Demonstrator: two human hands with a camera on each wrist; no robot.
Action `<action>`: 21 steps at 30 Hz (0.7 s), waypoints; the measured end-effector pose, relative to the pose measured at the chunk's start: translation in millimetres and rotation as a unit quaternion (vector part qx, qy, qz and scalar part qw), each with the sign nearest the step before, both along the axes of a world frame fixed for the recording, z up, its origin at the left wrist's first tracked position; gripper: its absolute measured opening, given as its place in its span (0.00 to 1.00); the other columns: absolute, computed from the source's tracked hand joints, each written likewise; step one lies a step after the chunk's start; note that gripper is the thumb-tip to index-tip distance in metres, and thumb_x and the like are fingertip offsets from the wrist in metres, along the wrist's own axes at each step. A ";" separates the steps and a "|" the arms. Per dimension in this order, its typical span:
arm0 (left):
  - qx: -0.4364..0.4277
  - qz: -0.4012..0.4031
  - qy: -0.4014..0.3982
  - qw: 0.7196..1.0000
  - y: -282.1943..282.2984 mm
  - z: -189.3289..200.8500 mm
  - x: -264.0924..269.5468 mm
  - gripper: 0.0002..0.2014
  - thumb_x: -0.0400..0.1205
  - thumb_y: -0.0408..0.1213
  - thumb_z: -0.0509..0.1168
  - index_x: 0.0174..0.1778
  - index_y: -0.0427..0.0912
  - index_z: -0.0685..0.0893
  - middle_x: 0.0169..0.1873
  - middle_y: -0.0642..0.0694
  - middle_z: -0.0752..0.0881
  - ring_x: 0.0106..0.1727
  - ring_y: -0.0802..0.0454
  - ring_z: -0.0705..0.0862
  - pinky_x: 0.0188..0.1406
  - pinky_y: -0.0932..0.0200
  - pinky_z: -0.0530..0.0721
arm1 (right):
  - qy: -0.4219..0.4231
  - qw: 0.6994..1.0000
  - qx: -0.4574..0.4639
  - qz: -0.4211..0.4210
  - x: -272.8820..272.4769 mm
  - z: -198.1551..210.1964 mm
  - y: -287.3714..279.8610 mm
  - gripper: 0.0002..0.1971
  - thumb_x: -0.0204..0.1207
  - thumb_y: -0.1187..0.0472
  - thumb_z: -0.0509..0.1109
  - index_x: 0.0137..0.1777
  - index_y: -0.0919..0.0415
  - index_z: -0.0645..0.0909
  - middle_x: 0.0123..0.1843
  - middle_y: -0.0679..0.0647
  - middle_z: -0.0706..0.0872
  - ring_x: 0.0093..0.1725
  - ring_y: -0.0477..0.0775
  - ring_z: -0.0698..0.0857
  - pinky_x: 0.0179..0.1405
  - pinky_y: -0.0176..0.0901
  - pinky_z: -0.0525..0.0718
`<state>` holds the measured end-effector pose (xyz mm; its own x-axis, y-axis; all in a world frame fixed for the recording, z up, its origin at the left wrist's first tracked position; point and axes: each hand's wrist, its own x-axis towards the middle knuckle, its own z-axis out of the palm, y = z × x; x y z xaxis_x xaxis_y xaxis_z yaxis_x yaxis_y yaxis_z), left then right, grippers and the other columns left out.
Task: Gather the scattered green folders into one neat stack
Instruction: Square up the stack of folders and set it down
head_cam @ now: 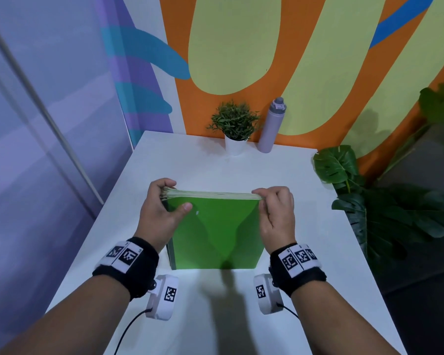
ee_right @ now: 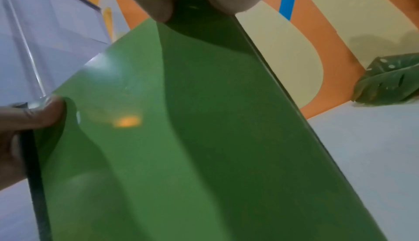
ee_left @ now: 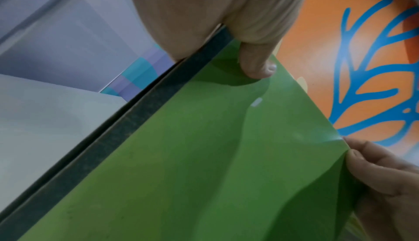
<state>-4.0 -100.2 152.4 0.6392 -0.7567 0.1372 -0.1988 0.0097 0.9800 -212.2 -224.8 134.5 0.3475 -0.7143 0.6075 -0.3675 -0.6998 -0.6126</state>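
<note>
- Our left hand (head_cam: 162, 208) grips the upper left corner of the green folders (head_cam: 215, 231), fingers curled over the top edge and the thumb (ee_left: 258, 65) pressed flat on the front cover.
- Our right hand (head_cam: 276, 211) pinches the upper right corner the same way, fingers over the top and thumb on the near face.
- The folders are gathered in one bundle, stood on their lower edge on the white surface (head_cam: 164, 155) and leaning back, with pale page edges showing along the top.
- We judge this to be the squaring-up step, and almost the last one.
- What could go wrong: the glossy cover already bows between our two hands, so squeezing harder could crease it.
- If either corner grip loosens, the inner sheets may fan out or the bundle could tip over, since only the thin lower edge carries it.
- Along the left side some dark edges sit a little out of line; laying the bundle down as it is would leave the stack uneven.
- Hidden from us: the back of the bundle, the fingertips behind it, and how many folders it contains.
- A potted plant (head_cam: 235, 126) and a lilac bottle (head_cam: 272, 124) stand well apart at the far edge.
</note>
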 end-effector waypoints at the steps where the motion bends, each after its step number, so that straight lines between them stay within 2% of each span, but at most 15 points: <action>1: 0.000 0.003 0.006 1.000 0.8 -2.0 0.2 0.25 0.69 0.35 0.77 0.53 0.65 0.75 0.50 0.51 0.77 0.50 0.47 0.76 0.60 0.31 0.80 | 0.006 1.000 -0.002 -0.006 -0.8 -2.3 0.3 0.16 0.77 0.64 0.56 0.56 0.60 0.83 0.49 0.56 0.76 0.51 0.56 0.75 0.52 0.44 0.75; 4: 0.002 -0.002 0.044 0.999 2.0 -2.5 0.5 0.24 0.67 0.36 0.77 0.51 0.64 0.76 0.48 0.47 0.79 0.48 0.46 0.77 0.57 0.34 0.81 | -0.019 1.000 0.013 -0.005 0.3 -3.9 1.2 0.15 0.76 0.63 0.56 0.55 0.58 0.82 0.51 0.54 0.75 0.53 0.52 0.77 0.53 0.40 0.77; 7: 0.008 -0.016 0.086 0.996 1.6 -8.1 1.6 0.23 0.73 0.26 0.75 0.55 0.56 0.77 0.50 0.47 0.85 0.51 0.49 0.84 0.60 0.42 0.83 | -0.073 0.992 0.097 -0.022 1.4 -7.1 4.7 0.16 0.76 0.59 0.57 0.64 0.57 0.74 0.58 0.50 0.72 0.58 0.33 0.74 0.58 0.23 0.70; 8: 0.019 -0.020 0.090 0.996 2.5 -11.4 1.8 0.24 0.74 0.25 0.73 0.59 0.52 0.77 0.52 0.49 0.87 0.54 0.51 0.85 0.62 0.47 0.83 | -0.092 0.984 0.147 -0.029 1.1 -9.9 6.4 0.19 0.77 0.59 0.58 0.68 0.57 0.70 0.61 0.50 0.73 0.58 0.33 0.74 0.60 0.23 0.69; 9: 0.034 -0.026 0.094 0.995 4.1 -15.3 1.4 0.25 0.74 0.25 0.73 0.63 0.50 0.76 0.55 0.50 0.87 0.56 0.54 0.86 0.62 0.51 0.82 | -0.110 0.974 0.195 -0.033 1.0 -12.5 8.2 0.21 0.77 0.59 0.57 0.70 0.57 0.66 0.60 0.50 0.74 0.56 0.35 0.75 0.59 0.26 0.71; 11: 0.078 -0.033 0.093 0.992 9.0 -30.4 1.2 0.25 0.75 0.25 0.73 0.64 0.49 0.77 0.55 0.52 0.88 0.56 0.57 0.87 0.62 0.52 0.82 | -0.131 0.960 0.245 -0.028 -1.2 -19.3 10.3 0.19 0.80 0.62 0.57 0.71 0.57 0.64 0.47 0.48 0.76 0.42 0.36 0.75 0.47 0.30 0.75; 13: 0.142 -0.041 0.086 0.985 16.7 -49.9 0.7 0.23 0.75 0.27 0.73 0.62 0.51 0.78 0.53 0.56 0.88 0.55 0.58 0.86 0.62 0.51 0.81 | -0.120 0.950 0.286 -0.026 -3.4 -30.7 13.0 0.09 0.83 0.66 0.55 0.61 0.58 0.67 0.38 0.47 0.71 0.34 0.39 0.71 0.39 0.38 0.74; 14: 0.173 -0.046 0.083 0.980 19.8 -60.2 -0.5 0.22 0.75 0.27 0.73 0.61 0.53 0.78 0.53 0.57 0.87 0.55 0.57 0.86 0.62 0.51 0.81 | -0.100 0.943 0.316 -0.028 -6.4 -38.6 14.6 0.04 0.83 0.66 0.54 0.52 0.57 0.66 0.36 0.48 0.69 0.33 0.43 0.70 0.37 0.42 0.73; 15: 0.197 -0.050 0.082 0.976 24.7 -68.7 -1.6 0.21 0.76 0.28 0.72 0.59 0.54 0.77 0.52 0.56 0.86 0.54 0.56 0.85 0.60 0.51 0.82 | -0.072 0.935 0.346 -0.030 -9.1 -49.5 17.9 0.06 0.82 0.67 0.53 0.46 0.56 0.64 0.36 0.50 0.67 0.34 0.46 0.69 0.36 0.44 0.71; 16: 0.212 -0.054 0.080 0.972 27.1 -75.5 -3.8 0.19 0.77 0.29 0.72 0.58 0.53 0.77 0.52 0.54 0.85 0.52 0.55 0.84 0.55 0.54 0.83 | -0.039 0.928 0.369 -0.033 -12.5 -62.7 19.9 0.07 0.82 0.67 0.53 0.43 0.55 0.62 0.36 0.53 0.67 0.36 0.49 0.69 0.37 0.46 0.71; 18: 0.232 -0.044 0.071 0.969 29.8 -82.6 -8.6 0.15 0.79 0.30 0.70 0.57 0.48 0.75 0.49 0.48 0.83 0.48 0.53 0.82 0.42 0.60 0.81 | 0.016 0.918 0.393 -0.037 -20.1 -84.6 24.7 0.02 0.81 0.66 0.53 0.47 0.61 0.64 0.38 0.65 0.72 0.40 0.54 0.71 0.40 0.49 0.73; 19: 0.236 -0.035 0.067 0.969 30.0 -84.1 -10.5 0.14 0.79 0.31 0.69 0.58 0.45 0.75 0.48 0.45 0.83 0.49 0.48 0.82 0.43 0.58 0.81 | 0.029 0.917 0.397 -0.039 -22.9 -91.5 26.1 0.02 0.81 0.65 0.53 0.50 0.64 0.64 0.41 0.70 0.75 0.41 0.55 0.73 0.43 0.50 0.74; 20: 0.234 -0.027 0.063 0.970 29.5 -85.2 -11.4 0.15 0.79 0.32 0.69 0.60 0.44 0.76 0.49 0.44 0.83 0.52 0.45 0.82 0.48 0.55 0.82 | 0.032 0.915 0.400 -0.040 -24.0 -93.8 26.2 0.04 0.81 0.65 0.53 0.52 0.65 0.64 0.42 0.70 0.76 0.42 0.56 0.74 0.44 0.51 0.75; 21: 0.227 -0.022 0.057 0.972 29.0 -83.5 -12.3 0.17 0.80 0.32 0.69 0.63 0.44 0.75 0.52 0.44 0.83 0.56 0.43 0.82 0.53 0.52 0.82 | 0.027 0.915 0.400 -0.039 -23.9 -93.7 24.4 0.04 0.82 0.65 0.53 0.52 0.65 0.64 0.42 0.66 0.76 0.42 0.56 0.74 0.44 0.51 0.76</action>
<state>-16.4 -71.2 68.9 0.5970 -0.7491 -0.2871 -0.0977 -0.4230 0.9008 -236.0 -200.4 40.8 0.2899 -0.9472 -0.1369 -0.4428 -0.0059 -0.8966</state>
